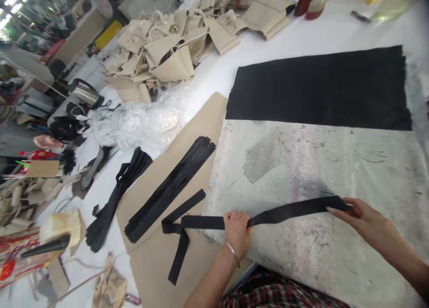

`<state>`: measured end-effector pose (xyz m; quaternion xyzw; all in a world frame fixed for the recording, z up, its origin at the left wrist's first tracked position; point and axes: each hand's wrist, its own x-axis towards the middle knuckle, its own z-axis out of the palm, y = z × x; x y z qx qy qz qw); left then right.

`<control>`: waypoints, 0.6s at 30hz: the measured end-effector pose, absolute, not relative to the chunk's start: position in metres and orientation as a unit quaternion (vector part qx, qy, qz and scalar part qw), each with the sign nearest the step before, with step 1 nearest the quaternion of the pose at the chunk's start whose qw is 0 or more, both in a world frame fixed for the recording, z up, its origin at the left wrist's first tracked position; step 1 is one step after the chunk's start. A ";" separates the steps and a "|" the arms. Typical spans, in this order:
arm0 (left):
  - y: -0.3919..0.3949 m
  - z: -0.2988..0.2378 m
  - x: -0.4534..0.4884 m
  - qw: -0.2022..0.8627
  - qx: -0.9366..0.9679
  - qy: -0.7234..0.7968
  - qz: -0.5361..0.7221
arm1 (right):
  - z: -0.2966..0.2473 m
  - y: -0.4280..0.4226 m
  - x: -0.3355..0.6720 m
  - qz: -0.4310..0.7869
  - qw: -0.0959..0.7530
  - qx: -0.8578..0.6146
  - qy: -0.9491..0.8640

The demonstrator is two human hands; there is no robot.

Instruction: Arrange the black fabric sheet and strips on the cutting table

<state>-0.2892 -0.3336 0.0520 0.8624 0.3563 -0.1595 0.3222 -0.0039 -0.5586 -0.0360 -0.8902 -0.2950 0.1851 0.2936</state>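
A long black strap (288, 211) lies across a scuffed grey work slab (301, 165) in front of me. My left hand (237, 229), with a thin bracelet at the wrist, is closed on the strap near its middle. My right hand (360, 216) pinches the strap's right end against the slab. The strap's left part hangs past my left hand and loops over brown cardboard (197, 120). A stack of black straps (170, 189) lies on that cardboard to the left. A second bundle of black straps (115, 196) lies further left on the white table.
A black sheet (318, 89) covers the slab's far part. Beige bags (174, 44) are piled at the back, with crumpled clear plastic (137, 124) in front of them. Bottles (311, 2) stand at the far edge. Tools and clutter crowd the left side.
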 end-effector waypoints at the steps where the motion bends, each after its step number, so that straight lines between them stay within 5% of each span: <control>1: -0.333 0.053 -0.290 0.327 0.863 0.352 -0.156 | -0.032 -0.556 -0.005 0.195 0.292 -0.899 -0.263; 10: -0.325 0.037 -0.294 0.353 0.864 0.324 -0.157 | 0.004 -0.539 -0.009 0.280 0.402 -0.864 -0.115; 18: -0.322 0.037 -0.291 0.342 0.861 0.323 -0.193 | 0.013 -0.536 -0.008 0.309 0.398 -0.863 -0.032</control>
